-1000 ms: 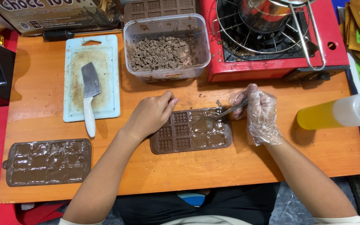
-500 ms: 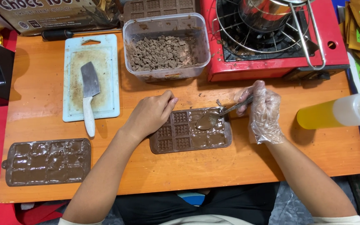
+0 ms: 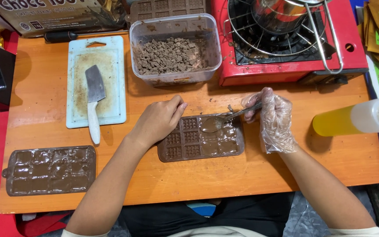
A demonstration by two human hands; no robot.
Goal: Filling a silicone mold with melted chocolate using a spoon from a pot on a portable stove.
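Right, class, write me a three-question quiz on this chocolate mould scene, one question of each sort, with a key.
1. True or false: the right hand wears a clear plastic glove.
2. What does the spoon hover over? A) the filled mould at the table's left B) the half-filled chocolate mould C) the cutting board
3. Fill in: the left hand rests on the mould's ___ edge.

Key: 1 true; 2 B; 3 left.
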